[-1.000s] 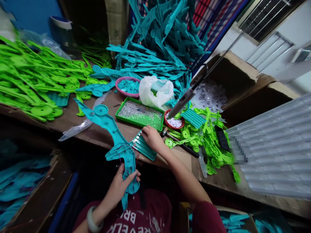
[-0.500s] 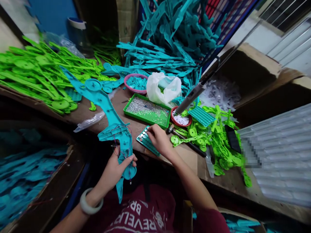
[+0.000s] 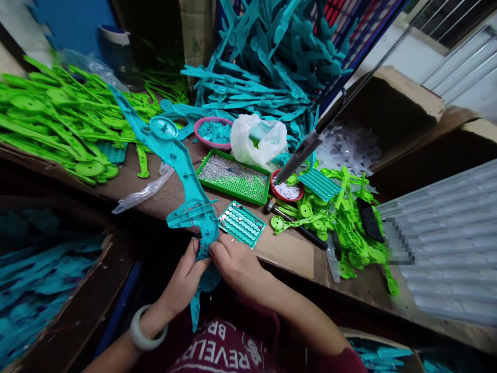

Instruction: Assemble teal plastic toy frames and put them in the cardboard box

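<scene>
My left hand (image 3: 185,280) is wrapped round the grip end of a long teal plastic toy part (image 3: 182,171) with thin wires at its middle. The part points up and away over the table edge. My right hand (image 3: 233,261) has its fingers pinched against the same part just below the wires; what sits under the fingertips is hidden. Right beside it on the table lies a small teal tray (image 3: 242,223) with rows of round silver discs.
A green tray of small screws (image 3: 233,178), a red dish (image 3: 286,191), a pink bowl (image 3: 215,132), a white bag (image 3: 254,140) and a hanging screwdriver (image 3: 301,153) stand behind. Green parts (image 3: 58,124) lie left and right, teal parts (image 3: 267,67) behind. Cardboard boxes (image 3: 392,119) flank the table.
My right hand has left the small teal tray and come down to the toy part beside my left hand. The part has swung a little to the right.
</scene>
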A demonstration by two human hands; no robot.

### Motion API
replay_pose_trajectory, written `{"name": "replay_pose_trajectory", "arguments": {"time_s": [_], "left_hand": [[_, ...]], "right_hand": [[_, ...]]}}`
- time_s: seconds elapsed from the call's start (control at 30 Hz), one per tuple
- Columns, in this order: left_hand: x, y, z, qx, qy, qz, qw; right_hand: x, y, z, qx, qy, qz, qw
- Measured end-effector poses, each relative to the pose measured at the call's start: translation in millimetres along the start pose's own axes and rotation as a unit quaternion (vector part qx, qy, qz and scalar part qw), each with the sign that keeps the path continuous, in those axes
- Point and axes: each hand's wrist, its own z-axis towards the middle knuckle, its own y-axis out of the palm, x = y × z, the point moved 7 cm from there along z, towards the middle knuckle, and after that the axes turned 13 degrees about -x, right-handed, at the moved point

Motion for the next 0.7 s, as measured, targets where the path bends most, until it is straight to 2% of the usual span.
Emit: {"name": "replay_pose_trajectory", "arguments": {"time_s": [0.1,0.23,0.43,0.53,0.6,0.7], "left_hand": [[2,0.7,1,-0.003,0.01,0.004,1.0],[1,3.9,2,-0.006,0.009,-0.007,1.0],[-8,0.0,-5,0.036,-0.019,-0.075,0.996],[-13,-3.9,-10,0.054,-0.055,-0.144,0.986],[-14,-1.8,-10,0.037,-0.074,-0.194,0.978],[-11,-0.7,-10,0.027,-0.072,-0.228,0.971]], "right_hand": [[4,-11,-5,0.034,-0.009,0.096,0.995],[9,-19,-11,0.11,0.001,0.21,0.971],[1,-8,-19,0.178,0.016,0.149,0.972],[20,-8,-13,0.202,0.034,0.169,0.964],[47,-6,1,0.169,0.078,0.171,0.967],[79,10,32,0.017,0.106,0.089,0.99]]}}
